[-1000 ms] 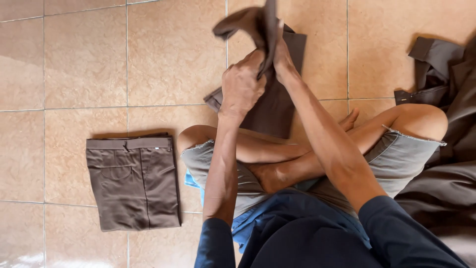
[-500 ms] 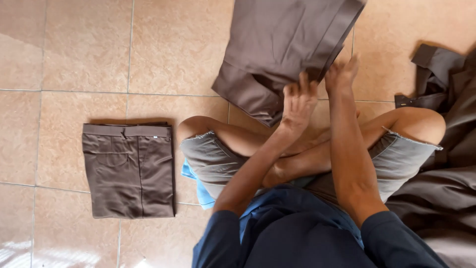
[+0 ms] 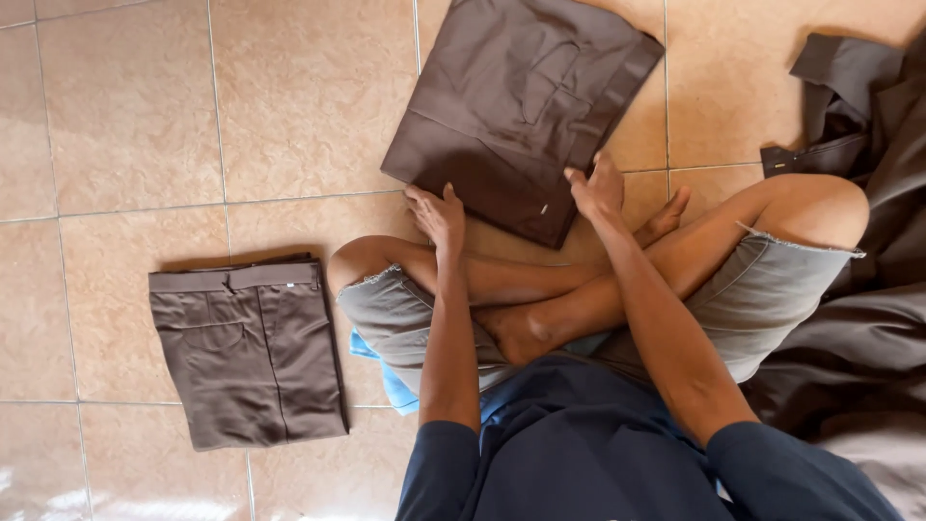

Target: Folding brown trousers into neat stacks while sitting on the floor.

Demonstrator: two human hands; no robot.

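where the tiled floor [image 3: 125, 116] lay bare to the left and ahead, a heap of brown cloth [image 3: 868, 289] crowded the right edge; the brown garment [image 3: 521, 106] lay flat before the crossed legs, its long axis tilted from near left to far right; folded brown shorts [image 3: 246, 352] sat well apart, left; the left hand [image 3: 436, 214] and right hand [image 3: 598, 188] pressed open-fingered on the garment's near edge, grasping nothing.

one head-worn view looks steeply down, close over the crossed legs [image 3: 598, 289], facing the tiled floor [image 3: 125, 125] beyond them.
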